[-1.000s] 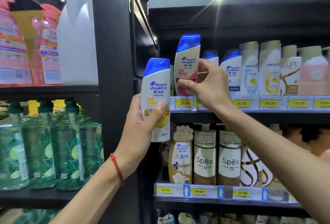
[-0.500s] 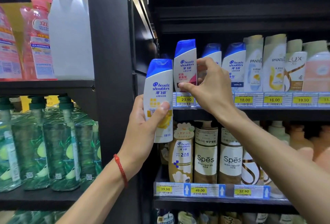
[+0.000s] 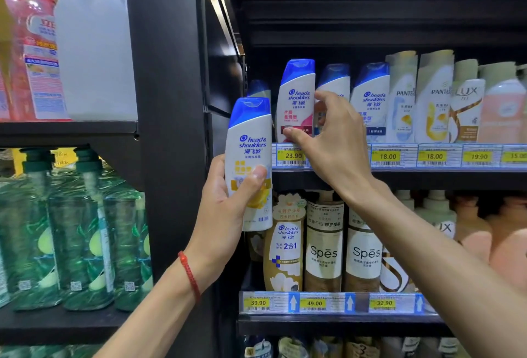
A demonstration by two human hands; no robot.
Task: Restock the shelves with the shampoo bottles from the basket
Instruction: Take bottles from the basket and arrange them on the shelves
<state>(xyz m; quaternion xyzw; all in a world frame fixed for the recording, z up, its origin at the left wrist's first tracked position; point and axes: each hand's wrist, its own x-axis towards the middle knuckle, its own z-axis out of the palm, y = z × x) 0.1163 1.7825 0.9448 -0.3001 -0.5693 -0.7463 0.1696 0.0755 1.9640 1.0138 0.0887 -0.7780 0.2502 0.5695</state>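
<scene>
- Currently, nearest the camera: left hand [image 3: 228, 209] wrapped round the lower half of a white plastic shampoo bottle with blue cap and yellow label [image 3: 249, 163], thumb across the front. The bottle is upright in the air, just left of the shelf bay, label outward. Judged: parked there, waiting its turn.
- Next out: right hand [image 3: 336, 144] pinches a white blue-capped shampoo bottle with pink label [image 3: 296, 101], thumb low on the front, fingers curled at its right side.
- That bottle stands upright at the front left of the black upper shelf [image 3: 427, 179], above the yellow 23.90 price tag [image 3: 293, 155]. The price strip hides its base, so cannot tell whether it is fully seated.
- Judged: the low side grip suits squaring the label forward and aligning it with the row.
- Farther: a matching blue-capped bottle [image 3: 370, 95] stands near on the right, and a dim one [image 3: 258, 88] sits back at far left. The gap in front of it looks the likely slot for the yellow-label bottle.
- Basket not in view.
</scene>
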